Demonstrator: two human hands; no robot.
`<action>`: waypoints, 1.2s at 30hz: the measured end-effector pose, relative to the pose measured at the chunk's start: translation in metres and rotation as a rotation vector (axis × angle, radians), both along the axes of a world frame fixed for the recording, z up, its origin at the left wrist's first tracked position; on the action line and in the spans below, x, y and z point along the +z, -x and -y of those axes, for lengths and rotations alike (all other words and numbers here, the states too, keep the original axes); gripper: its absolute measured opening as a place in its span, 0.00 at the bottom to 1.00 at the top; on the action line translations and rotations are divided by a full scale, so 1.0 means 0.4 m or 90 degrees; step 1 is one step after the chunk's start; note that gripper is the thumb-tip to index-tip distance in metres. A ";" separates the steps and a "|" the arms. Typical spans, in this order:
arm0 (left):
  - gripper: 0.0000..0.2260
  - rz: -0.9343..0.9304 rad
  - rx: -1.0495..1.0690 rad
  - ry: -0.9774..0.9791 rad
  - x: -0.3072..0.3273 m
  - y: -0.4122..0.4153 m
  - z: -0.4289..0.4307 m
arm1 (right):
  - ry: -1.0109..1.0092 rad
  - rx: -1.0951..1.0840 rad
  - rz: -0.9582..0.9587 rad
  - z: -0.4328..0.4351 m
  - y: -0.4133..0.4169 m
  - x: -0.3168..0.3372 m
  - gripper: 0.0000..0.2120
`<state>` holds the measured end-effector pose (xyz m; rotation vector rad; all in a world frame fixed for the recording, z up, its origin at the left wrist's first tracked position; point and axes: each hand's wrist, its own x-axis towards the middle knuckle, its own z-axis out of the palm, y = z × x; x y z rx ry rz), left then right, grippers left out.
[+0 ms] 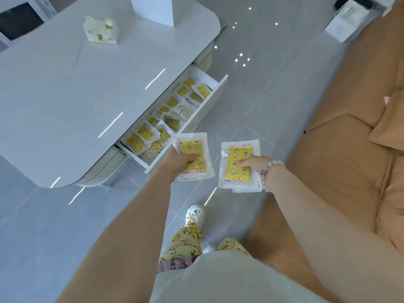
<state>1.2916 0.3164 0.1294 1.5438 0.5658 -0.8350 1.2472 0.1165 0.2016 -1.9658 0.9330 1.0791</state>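
My left hand point(178, 161) grips a small stack of clear packets with yellow patterned pads point(193, 156), thumb on top, just off the near end of an open white drawer point(216, 95). My right hand point(254, 164), with a bead bracelet at the wrist, pinches a second stack of the same packets point(239, 166) a little to the right, over the grey floor. The drawer holds several more yellow packets point(166, 119) lying loosely along its length.
The drawer belongs to a low white table point(65, 84) carrying a tissue pack point(101, 29) and a white box point(153, 9). A tan sofa point(349, 127) runs along the right. My legs and a white shoe point(195, 214) are on the tiled floor point(251, 84) below.
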 end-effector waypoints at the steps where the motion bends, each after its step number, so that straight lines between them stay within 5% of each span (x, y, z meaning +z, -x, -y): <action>1: 0.07 -0.010 0.007 -0.004 -0.007 -0.014 0.002 | 0.013 0.024 -0.011 0.004 -0.017 -0.001 0.25; 7: 0.20 -0.073 0.048 -0.029 -0.039 -0.072 -0.014 | -0.046 0.120 -0.048 0.008 -0.139 -0.064 0.24; 12: 0.17 -0.087 0.119 -0.026 -0.058 -0.140 -0.024 | -0.069 0.047 -0.053 0.041 -0.275 -0.138 0.20; 18: 0.24 -0.139 0.249 -0.038 -0.108 -0.224 -0.014 | -0.080 0.081 -0.089 0.085 -0.459 -0.250 0.26; 26: 0.17 -0.221 0.410 -0.078 -0.182 -0.391 0.108 | -0.009 0.317 -0.100 0.148 -0.823 -0.238 0.25; 36: 0.09 -0.250 0.637 -0.037 -0.320 -0.488 0.131 | 0.073 0.431 -0.134 0.138 -1.071 -0.415 0.26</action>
